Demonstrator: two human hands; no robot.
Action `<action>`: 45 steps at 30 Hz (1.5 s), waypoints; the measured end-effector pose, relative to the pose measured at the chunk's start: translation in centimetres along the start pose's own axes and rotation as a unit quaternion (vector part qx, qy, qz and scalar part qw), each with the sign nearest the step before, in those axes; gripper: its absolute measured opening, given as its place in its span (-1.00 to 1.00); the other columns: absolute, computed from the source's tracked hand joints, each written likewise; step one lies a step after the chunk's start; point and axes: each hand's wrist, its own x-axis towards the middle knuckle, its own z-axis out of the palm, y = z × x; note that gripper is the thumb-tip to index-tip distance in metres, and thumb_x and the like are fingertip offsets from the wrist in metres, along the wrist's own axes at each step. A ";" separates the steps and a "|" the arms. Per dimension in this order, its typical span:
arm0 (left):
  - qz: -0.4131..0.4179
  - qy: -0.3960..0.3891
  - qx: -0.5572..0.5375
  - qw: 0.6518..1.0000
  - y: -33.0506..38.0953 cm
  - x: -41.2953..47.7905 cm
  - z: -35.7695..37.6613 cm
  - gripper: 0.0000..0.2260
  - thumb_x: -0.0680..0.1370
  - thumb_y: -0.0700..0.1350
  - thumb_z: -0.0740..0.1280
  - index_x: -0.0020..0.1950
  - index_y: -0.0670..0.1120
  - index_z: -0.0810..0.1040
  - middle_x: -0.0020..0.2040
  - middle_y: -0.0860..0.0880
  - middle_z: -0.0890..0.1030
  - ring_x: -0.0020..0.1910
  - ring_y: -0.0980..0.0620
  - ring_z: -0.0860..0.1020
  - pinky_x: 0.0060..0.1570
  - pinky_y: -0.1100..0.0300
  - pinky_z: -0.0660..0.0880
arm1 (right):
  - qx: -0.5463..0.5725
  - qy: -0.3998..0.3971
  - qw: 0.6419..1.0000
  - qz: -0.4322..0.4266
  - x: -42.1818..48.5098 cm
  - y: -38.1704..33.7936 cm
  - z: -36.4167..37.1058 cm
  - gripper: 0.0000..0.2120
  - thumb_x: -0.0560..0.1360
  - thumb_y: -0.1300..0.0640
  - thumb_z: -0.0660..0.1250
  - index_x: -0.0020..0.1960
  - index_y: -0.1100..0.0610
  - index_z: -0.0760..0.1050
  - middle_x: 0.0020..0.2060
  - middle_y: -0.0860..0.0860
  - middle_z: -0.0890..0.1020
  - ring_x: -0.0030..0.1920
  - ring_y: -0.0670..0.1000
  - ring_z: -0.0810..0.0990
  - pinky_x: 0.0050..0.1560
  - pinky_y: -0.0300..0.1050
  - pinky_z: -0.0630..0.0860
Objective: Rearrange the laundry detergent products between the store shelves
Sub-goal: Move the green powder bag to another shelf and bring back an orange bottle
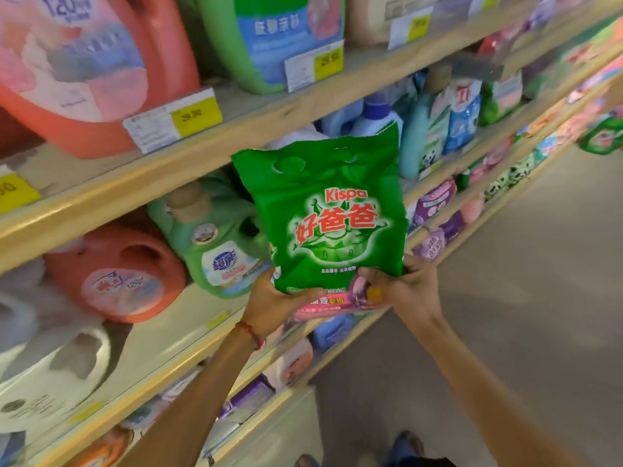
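Gripping the green Kispa detergent powder bag (332, 217) by its bottom corners, left hand (273, 299) and right hand (409, 289) hold it upright before the middle shelf (188, 318); looks floppy, so supporting underneath probably beats pinching.

You are standing in a shop aisle, looking along a run of pale wooden shelves (236, 129) that slant away from lower left to upper right. Each shelf has a rounded, light timber front edge, and yellow-and-white price tags (173, 119) stand along the upper boards. More tags sit further down the row, too blurred to read. To your right the floor (522, 281) is a plain, smooth grey-beige surface with no visible seams. The light is soft and warm, with faint glare along the shelf lips and no hard shadows. The far end of the aisle, at upper right, dissolves into blur.
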 end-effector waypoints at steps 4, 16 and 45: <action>-0.035 -0.113 -0.001 0.993 -0.1 3.7 6.7 -0.40 0.29 -0.42 0.58 0.26 -0.04 0.58 0.09 0.14 0.74 0.12 0.16 0.69 0.10 0.22 0.63 | 0.020 0.041 0.998 0.043 2.0 1.4 -6.8 -0.95 0.42 0.37 0.57 -0.15 0.35 0.72 -0.20 0.28 0.76 -0.12 0.35 0.74 0.05 0.42 0.64; -0.067 -0.204 0.031 0.976 0.0 13.8 28.2 -0.45 0.25 -0.29 0.68 0.17 0.08 0.70 0.18 0.02 0.72 0.22 0.02 0.66 0.29 -0.03 0.56 | -0.021 0.136 0.985 0.108 9.6 4.7 -27.5 -0.92 0.39 0.25 0.63 -0.18 0.20 0.74 -0.24 0.14 0.79 -0.17 0.21 0.78 -0.04 0.22 0.70; -0.127 -0.396 0.063 0.907 6.0 47.0 74.1 -0.55 0.27 -0.15 0.67 0.12 0.07 0.69 0.09 0.07 0.75 0.08 0.08 0.71 -0.01 0.22 0.64 | -0.009 0.165 0.955 0.246 39.1 12.5 -66.8 -0.74 0.35 0.44 0.59 0.01 0.42 0.64 -0.19 0.13 0.77 -0.19 0.02 0.73 -0.21 -0.16 0.66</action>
